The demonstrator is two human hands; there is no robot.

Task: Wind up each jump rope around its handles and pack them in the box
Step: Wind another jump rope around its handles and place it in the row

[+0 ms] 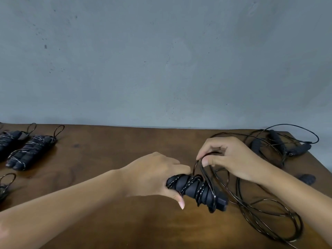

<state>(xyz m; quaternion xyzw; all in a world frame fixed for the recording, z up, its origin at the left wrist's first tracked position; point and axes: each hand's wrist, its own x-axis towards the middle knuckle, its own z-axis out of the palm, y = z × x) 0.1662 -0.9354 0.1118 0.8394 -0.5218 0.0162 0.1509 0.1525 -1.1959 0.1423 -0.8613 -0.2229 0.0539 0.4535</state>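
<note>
left hand (pixel 152 174) grip: clenched round handles (pixel 195 190) | right hand (pixel 228 159) grip: pinching rope (pixel 203 169) just above | risk: slack below right grip tangles, loosening wraps

Black handles (pixel 197 190) wrapped in glossy black cord (pixel 265 211), brown wooden table (pixel 111 159), grey wall (pixel 161 60).

You're holding black handles (pixel 196 190) partly wrapped in cord (pixel 260 209), the rest lying looped on the table; wound ropes (pixel 30 150) are lying left, an unwound one (pixel 280 142) far right.
</note>
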